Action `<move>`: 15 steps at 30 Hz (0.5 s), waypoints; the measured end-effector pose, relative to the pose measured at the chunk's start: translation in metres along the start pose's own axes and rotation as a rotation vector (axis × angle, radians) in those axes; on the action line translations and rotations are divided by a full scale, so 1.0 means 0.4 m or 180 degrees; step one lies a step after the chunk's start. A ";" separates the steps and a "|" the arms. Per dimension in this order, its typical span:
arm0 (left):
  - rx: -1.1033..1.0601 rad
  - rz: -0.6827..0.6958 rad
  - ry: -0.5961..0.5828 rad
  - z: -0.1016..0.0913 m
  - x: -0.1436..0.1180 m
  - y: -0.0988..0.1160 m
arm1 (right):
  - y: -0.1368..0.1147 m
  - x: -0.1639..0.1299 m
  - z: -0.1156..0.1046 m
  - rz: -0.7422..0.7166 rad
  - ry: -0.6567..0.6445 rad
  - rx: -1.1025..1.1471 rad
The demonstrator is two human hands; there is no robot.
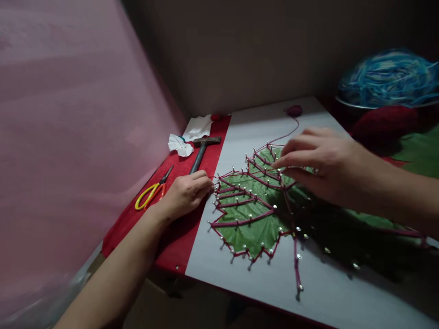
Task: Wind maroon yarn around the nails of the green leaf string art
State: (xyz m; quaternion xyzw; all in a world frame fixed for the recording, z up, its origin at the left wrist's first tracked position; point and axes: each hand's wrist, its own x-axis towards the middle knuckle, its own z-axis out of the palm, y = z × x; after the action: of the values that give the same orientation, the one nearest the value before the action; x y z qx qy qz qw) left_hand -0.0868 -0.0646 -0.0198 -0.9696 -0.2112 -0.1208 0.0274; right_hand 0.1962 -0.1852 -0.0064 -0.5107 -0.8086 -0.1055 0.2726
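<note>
A green leaf [236,237] lies on a white board [247,292], outlined by nails wound with red-purple yarn [242,224]. Beside the leaf's left tip, my left hand [188,192] is closed, its fingertips pinching the yarn. Over the leaf's upper part, my right hand [318,157] pinches a strand between thumb and fingers; its far side is slightly blurred. A thin strand stretches between the two hands across the nails. From the top nails, yarn runs up to a small purple yarn ball [294,110] on the board.
Left on the red cloth [171,246] lie yellow-handled scissors [151,194], a hammer [202,153] and crumpled white tissue [180,145]. A bowl of blue yarn [391,77] stands at the far right, with a dark red bundle [386,122] before it. Pink sheeting [75,137] rises along the left.
</note>
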 end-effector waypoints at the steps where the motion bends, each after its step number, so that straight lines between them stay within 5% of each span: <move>1: -0.0261 -0.0138 0.0062 0.003 -0.003 -0.001 | -0.022 0.020 0.009 -0.0132 -0.0344 0.0178; 8: -0.1028 -0.0748 0.0352 0.018 -0.007 -0.009 | -0.106 0.143 0.090 -0.0518 -0.1364 -0.0011; 15: -0.1110 -0.0785 0.0288 0.032 -0.008 -0.018 | -0.108 0.184 0.125 -0.0536 -0.1482 -0.0130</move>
State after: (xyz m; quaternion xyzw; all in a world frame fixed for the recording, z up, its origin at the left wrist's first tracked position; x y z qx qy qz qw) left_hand -0.0897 -0.0581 -0.0329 -0.9200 -0.3027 -0.2014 -0.1462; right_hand 0.1170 -0.1260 -0.0030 -0.4574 -0.8870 -0.0235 0.0589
